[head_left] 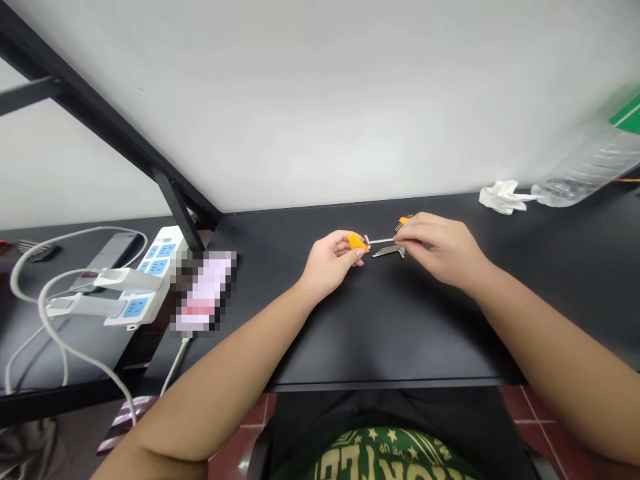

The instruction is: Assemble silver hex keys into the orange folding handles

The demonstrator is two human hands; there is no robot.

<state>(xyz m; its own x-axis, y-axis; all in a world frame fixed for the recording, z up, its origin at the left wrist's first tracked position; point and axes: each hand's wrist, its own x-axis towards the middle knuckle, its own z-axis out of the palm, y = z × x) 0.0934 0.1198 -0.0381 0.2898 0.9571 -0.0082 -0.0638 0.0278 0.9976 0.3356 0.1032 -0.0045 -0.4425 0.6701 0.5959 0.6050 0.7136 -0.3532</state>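
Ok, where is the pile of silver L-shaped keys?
In the head view, the pile of silver L-shaped keys lies on the black desk, just right of centre, between the left hand and right hand, nearer the right.

1. My left arm (240,360): bare, bent at the elbow, reaching forward and inward.
2. My left grip (325,263): closed, thumb opposing curled fingers.
3. My right arm (545,340): bare, angled forward and inward.
4. My right grip (443,247): thumb and forefinger pinched, tips facing my left grip.
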